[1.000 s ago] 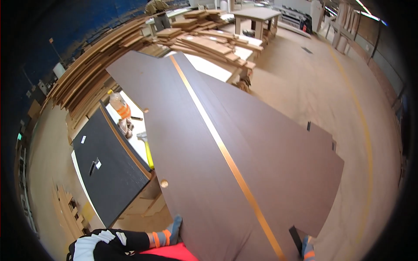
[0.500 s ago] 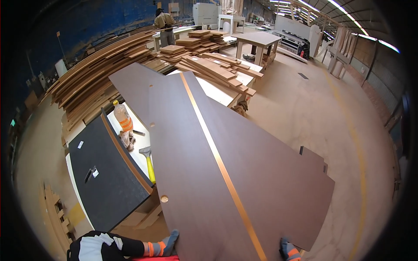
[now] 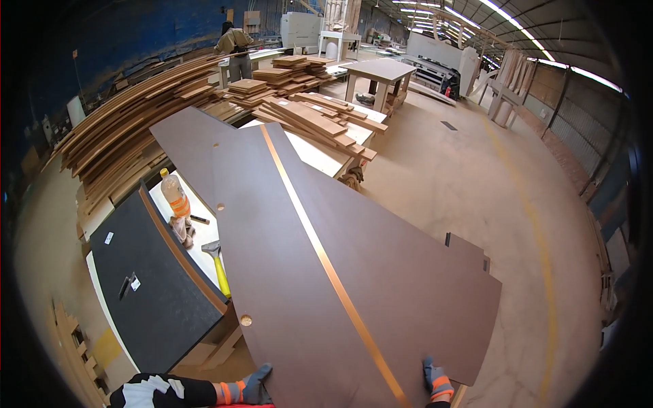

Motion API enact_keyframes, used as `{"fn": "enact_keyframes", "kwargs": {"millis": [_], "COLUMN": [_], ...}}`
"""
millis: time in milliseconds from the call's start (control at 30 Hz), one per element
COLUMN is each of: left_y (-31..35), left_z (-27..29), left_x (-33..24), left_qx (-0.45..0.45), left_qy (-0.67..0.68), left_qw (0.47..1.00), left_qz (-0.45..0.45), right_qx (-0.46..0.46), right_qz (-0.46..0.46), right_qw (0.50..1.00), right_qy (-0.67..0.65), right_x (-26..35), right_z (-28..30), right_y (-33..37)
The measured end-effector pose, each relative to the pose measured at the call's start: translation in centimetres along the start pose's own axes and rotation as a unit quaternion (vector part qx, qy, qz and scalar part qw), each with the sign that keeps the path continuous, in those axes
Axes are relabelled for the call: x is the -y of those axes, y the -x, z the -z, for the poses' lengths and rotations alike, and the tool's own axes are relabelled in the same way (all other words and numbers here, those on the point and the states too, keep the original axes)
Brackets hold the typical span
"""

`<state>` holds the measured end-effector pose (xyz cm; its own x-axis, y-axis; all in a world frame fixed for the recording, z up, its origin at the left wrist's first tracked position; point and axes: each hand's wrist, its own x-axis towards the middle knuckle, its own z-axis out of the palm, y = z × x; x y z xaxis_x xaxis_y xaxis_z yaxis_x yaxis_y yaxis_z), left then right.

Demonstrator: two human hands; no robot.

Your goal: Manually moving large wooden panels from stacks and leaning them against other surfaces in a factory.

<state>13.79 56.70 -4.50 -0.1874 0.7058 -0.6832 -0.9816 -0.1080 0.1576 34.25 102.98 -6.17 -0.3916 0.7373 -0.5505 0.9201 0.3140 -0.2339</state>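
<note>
A large grey-brown board (image 3: 401,272) with an orange-gold stripe (image 3: 320,251) along it spreads before me. It has stepped cutouts at the right and round holes near its left edge. My left hand (image 3: 256,386), in a grey glove with orange bands, is closed on the board's near left edge, with some fingers hidden. My right hand (image 3: 436,379), gloved alike, grips the near right part, its thumb side showing on top and the other fingers hidden. Left of the board lie a scraper (image 3: 219,268) with a yellow handle, a crumpled cloth (image 3: 182,231) and a yellow-capped plastic bottle (image 3: 175,194).
A dark panel (image 3: 153,279) with a brown edge lies at the left. Long wooden boards (image 3: 129,122) are stacked beyond it, with shorter planks (image 3: 313,119) further right. A person (image 3: 238,51) stands at the back. A table (image 3: 381,70) and machine (image 3: 442,64) stand far off.
The whole view has shifted, with the surroundings moving left and slightly down. More of my right hand shows over the board. Both hands stay at the board.
</note>
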Motion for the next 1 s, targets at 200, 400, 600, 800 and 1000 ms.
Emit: {"fn": "enact_keyframes", "kwargs": {"millis": [200,400,600,800,1000], "left_y": [-2.5,-6.3,-5.6,-3.6,-2.4], "left_z": [2.2,4.4,3.6,1.1,-0.9], "left_x": [-9.9,-14.0,-13.4,-11.7,-9.4], "left_qx": [0.062,0.03,-0.03,-0.036,-0.039], "left_qy": [0.032,0.04,0.056,0.019,0.007], "left_qw": [0.993,0.991,0.988,0.987,0.987], "left_qz": [-0.096,-0.124,-0.142,-0.152,-0.154], "right_qx": [-0.065,-0.209,-0.221,-0.301,-0.293], "right_qz": [-0.04,0.017,-0.003,-0.073,-0.079], "right_qw": [0.996,0.978,0.965,0.951,0.93], "right_qy": [-0.047,0.014,0.141,0.005,-0.208], "right_x": [1.0,-1.3,-1.7,-0.6,-2.2], "right_z": [-0.5,-4.0,-4.3,-1.9,0.5], "right_y": [1.5,0.5,3.7,8.7,13.2]}}
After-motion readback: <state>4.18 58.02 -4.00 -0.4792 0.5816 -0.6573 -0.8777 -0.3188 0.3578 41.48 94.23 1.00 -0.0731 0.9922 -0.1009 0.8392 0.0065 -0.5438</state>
